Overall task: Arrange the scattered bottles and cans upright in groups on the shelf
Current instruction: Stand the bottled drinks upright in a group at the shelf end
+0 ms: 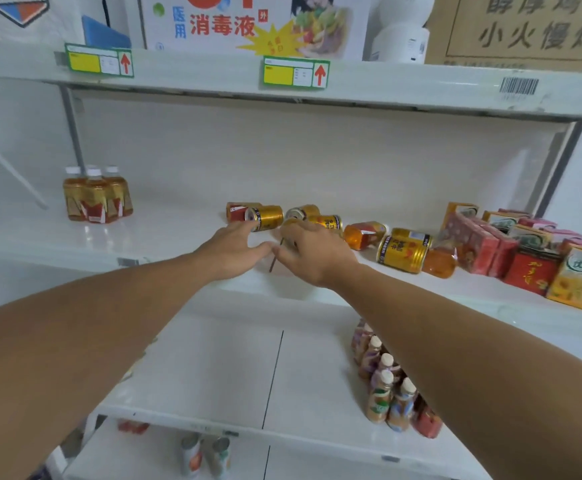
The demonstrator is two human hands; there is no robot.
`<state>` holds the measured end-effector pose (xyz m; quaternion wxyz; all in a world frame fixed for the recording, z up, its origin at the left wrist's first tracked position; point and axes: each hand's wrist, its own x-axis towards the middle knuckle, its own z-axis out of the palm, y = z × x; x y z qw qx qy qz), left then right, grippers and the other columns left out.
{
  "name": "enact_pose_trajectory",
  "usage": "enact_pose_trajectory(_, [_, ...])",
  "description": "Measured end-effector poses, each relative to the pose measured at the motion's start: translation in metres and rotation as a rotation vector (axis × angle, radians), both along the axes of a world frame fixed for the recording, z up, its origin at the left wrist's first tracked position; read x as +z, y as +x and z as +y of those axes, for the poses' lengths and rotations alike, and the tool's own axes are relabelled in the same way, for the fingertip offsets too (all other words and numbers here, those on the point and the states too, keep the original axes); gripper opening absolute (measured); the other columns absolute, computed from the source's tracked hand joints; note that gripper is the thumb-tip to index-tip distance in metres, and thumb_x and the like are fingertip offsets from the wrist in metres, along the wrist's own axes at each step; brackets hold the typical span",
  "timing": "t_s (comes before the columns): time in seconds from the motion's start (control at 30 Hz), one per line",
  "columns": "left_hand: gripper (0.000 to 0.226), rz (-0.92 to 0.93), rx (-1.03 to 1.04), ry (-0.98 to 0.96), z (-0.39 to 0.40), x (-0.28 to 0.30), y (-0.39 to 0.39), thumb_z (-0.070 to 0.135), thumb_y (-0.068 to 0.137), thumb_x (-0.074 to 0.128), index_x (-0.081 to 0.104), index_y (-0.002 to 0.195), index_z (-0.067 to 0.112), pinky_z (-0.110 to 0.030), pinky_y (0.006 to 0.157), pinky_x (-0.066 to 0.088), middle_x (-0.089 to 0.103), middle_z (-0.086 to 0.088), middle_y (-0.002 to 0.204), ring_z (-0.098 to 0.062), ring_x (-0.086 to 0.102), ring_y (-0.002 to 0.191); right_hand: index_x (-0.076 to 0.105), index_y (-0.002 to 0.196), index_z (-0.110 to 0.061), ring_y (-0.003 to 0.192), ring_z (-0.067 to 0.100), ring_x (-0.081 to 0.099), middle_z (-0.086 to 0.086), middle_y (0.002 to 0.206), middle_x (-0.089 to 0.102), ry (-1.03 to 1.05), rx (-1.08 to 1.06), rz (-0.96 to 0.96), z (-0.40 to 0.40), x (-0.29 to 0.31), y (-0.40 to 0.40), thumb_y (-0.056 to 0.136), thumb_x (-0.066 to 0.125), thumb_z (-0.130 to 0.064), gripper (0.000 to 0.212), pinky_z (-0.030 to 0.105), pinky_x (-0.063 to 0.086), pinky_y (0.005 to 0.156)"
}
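Head view: the only camera, looking forward and down along both forearms to the middle shelf.
Left hand: fingers spread, palm down, holding nothing — fingertips at the end of a gold can that lies on its side.
Right hand: loosely curled over another gold can; whether it has closed on it I cannot tell (the can is mostly hidden beneath the fingers).
Key relation: the toppled cans lie just beyond both hands, long axes roughly level with the shelf and running left to right, so each wants tipping up onto its base. The left hand is nearer the leftmost can; the right is nearer the cluster behind it.
Further right: a larger gold can and orange bottles, all on their sides.
Already upright: three bottles grouped at the left.
Surface: smooth, glossy white — cans would likely roll.
Room: store shelving, cartons at right, more bottles on the shelf below.
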<state>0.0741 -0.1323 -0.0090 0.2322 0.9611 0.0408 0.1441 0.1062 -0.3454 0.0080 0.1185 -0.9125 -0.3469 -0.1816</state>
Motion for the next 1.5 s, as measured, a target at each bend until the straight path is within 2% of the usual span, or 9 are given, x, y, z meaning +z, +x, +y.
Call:
enact_pose_trajectory(0.2, [0.084,0.022,0.038,-0.011,-0.018,0.012,0.013,0.077,0.08,0.048,0.037,0.156,0.043,-0.049,0.109,0.045,0.042,-0.001,0.157,-0.029,0.048,0.135,0.057,0.142,-0.031,0.124,0.029,0.058,0.0,0.135,0.063,0.006,0.033,0.004,-0.032,0.005,0.018,0.101,0.05,-0.056,0.048,0.043,0.049,0.093])
enact_pose_trajectory(0.3, [0.08,0.016,0.063,0.002,-0.016,0.008,0.015,0.073,0.081,0.049,0.04,0.154,0.042,-0.049,0.112,0.042,0.043,-0.003,0.157,-0.03,0.045,0.138,0.054,0.148,-0.034,0.13,0.028,0.055,0.0,0.143,0.06,0.01,0.02,0.001,-0.041,0.001,0.027,0.101,0.049,-0.056,0.052,0.043,0.048,0.101])
enact_pose_trajectory(0.47, [0.076,0.022,0.077,0.022,-0.003,0.003,0.024,0.069,0.086,0.053,0.039,0.156,0.041,-0.048,0.111,0.042,0.044,-0.003,0.156,-0.03,0.045,0.139,0.065,0.136,-0.024,0.13,0.029,0.053,0.004,0.144,0.062,0.091,-0.096,-0.045,-0.044,-0.004,0.038,0.102,0.047,-0.055,0.05,0.042,0.043,0.102])
enact_pose_trajectory(0.73, [0.058,-0.01,-0.074,-0.022,0.025,0.025,0.05,0.064,0.08,0.055,0.051,0.138,0.054,-0.049,0.102,0.051,0.057,0.006,0.131,-0.024,0.059,0.116,0.056,0.145,-0.026,0.132,0.03,0.05,0.004,0.144,0.055,0.076,-0.255,0.039,-0.04,0.009,0.056,0.095,0.049,-0.057,0.06,0.047,0.046,0.099])
enact_pose_trajectory(0.97, [0.077,0.018,-0.001,-0.093,0.053,0.031,0.077,0.064,0.077,0.056,0.049,0.148,0.034,-0.048,0.102,0.051,0.054,0.0,0.135,-0.028,0.057,0.118,0.052,0.144,-0.027,0.129,0.033,0.053,0.005,0.143,0.054,0.015,-0.347,0.064,-0.032,0.014,0.067,0.093,0.048,-0.062,0.062,0.048,0.045,0.094])
enact_pose_trajectory(1.1, [0.052,0.01,-0.086,-0.067,0.07,0.025,0.083,0.05,0.087,0.056,0.056,0.139,0.053,-0.045,0.095,0.056,0.067,-0.001,0.119,-0.03,0.066,0.104,0.044,0.151,-0.027,0.126,0.037,0.057,0.007,0.143,0.053,0.004,-0.402,0.11,-0.029,0.017,0.069,0.093,0.048,-0.065,0.07,0.05,0.052,0.095])
enact_pose_trajectory(1.27, [0.068,0.0,0.069,0.011,0.106,0.006,0.1,0.036,0.091,0.065,0.043,0.155,0.03,-0.048,0.107,0.045,0.049,-0.01,0.142,-0.035,0.048,0.132,0.047,0.15,-0.021,0.123,0.042,0.057,0.012,0.139,0.055,0.069,-0.447,0.125,-0.025,0.003,0.065,0.094,0.052,-0.061,0.069,0.053,0.054,0.095])
enact_pose_trajectory(1.4, [0.074,-0.001,0.054,0.09,0.119,0.002,0.124,0.039,0.085,0.071,0.042,0.152,0.027,-0.047,0.106,0.045,0.043,-0.009,0.143,-0.035,0.043,0.135,0.057,0.123,-0.018,0.107,0.041,0.063,0.013,0.134,0.057,0.209,-0.479,0.106,-0.02,-0.022,0.06,0.093,0.045,-0.067,0.058,0.051,0.055,0.091])
enact_pose_trajectory(1.5, [0.087,-0.009,0.028,0.156,0.122,0.005,0.143,0.04,0.08,0.074,0.036,0.156,0.025,-0.045,0.106,0.044,0.039,-0.008,0.151,-0.035,0.041,0.139,0.057,0.119,-0.023,0.104,0.044,0.063,0.012,0.13,0.059,0.257,-0.514,0.035,-0.016,-0.035,0.06,0.089,0.039,-0.071,0.059,0.045,0.053,0.081])
